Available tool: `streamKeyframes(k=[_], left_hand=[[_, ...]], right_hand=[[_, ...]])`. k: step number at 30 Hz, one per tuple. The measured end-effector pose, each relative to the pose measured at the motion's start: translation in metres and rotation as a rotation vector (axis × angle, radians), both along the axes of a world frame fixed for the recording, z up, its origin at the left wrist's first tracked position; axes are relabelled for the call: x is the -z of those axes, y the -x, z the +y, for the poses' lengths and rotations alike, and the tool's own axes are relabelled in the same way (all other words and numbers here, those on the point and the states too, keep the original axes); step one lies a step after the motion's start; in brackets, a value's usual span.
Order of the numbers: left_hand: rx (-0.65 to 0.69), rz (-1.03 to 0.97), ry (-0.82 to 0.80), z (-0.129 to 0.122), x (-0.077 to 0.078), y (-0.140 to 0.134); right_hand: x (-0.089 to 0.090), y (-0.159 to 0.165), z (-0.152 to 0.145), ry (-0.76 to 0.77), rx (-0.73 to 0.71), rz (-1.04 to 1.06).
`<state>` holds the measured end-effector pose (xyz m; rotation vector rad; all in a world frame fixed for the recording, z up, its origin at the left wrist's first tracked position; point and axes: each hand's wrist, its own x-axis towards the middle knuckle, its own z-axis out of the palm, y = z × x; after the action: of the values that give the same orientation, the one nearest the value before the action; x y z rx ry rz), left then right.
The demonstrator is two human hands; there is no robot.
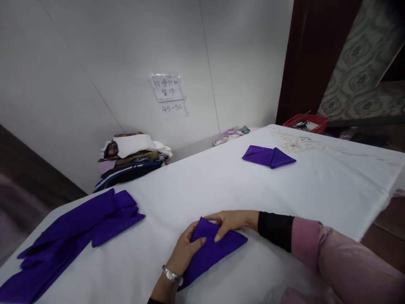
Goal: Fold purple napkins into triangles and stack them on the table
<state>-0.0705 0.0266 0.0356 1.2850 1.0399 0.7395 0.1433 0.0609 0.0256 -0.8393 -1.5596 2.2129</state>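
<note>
A purple cloth napkin (pixel 209 253), folded to a pointed shape, lies on the white-covered table (pixel 177 185) in front of me. My left hand (pixel 185 251) grips its left side, thumb on top and the other fingers behind the edge. On its upper right edge, my right hand (pixel 226 221) pinches the cloth, thumb over the front and fingertips partly hidden behind it. Farther back lies another folded purple napkin (pixel 268 156), made of two pointed halves. To the left, several purple cloths (pixel 69 230) are spread in a loose, overlapping pile.
Behind the table's left edge stands a stack of folded clothes (pixel 133 156) against the white wall (pixel 126 50). A paper sign (pixel 167 88) hangs there. Pink cloth (pixel 229 136) sits by the back edge, and a red basket (pixel 321 123) at the far right corner.
</note>
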Motion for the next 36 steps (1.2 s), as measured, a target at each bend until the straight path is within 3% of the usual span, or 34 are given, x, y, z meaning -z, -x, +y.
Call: streamKeyframes(k=[7,12,16,20,23,25,27,29,33,36], left_hand=[[0.110,-0.040,0.062,-0.005,0.000,-0.006],[0.184,-0.074,0.138,-0.008,0.005,-0.010],[0.039,0.031,0.126,-0.003,0.017,-0.010],[-0.149,0.038,0.092,-0.001,0.022,-0.013],[-0.175,0.066,0.090,-0.003,0.021,-0.017],[-0.178,0.079,0.089,-0.005,0.020,-0.018],[-0.181,0.084,0.089,-0.007,0.020,-0.019],[-0.182,0.089,0.086,-0.008,0.020,-0.019],[-0.192,0.100,0.080,-0.008,0.020,-0.018],[-0.194,0.108,0.072,-0.008,0.020,-0.018]], right_hand=[[-0.009,0.003,-0.018,0.172,0.046,0.051],[-0.017,-0.027,-0.019,0.196,0.118,0.044],[-0.035,-0.075,-0.002,0.097,0.236,0.019],[-0.070,-0.136,0.033,-0.220,0.495,-0.135],[-0.097,-0.179,0.068,-0.644,0.757,-0.414],[-0.102,-0.202,0.090,-0.978,0.904,-0.700],[-0.091,-0.218,0.106,-1.217,0.973,-0.992],[-0.064,-0.226,0.115,-1.318,0.897,-1.188],[0.004,-0.227,0.111,-1.347,0.650,-1.238],[0.032,-0.225,0.105,-1.389,0.597,-1.240]])
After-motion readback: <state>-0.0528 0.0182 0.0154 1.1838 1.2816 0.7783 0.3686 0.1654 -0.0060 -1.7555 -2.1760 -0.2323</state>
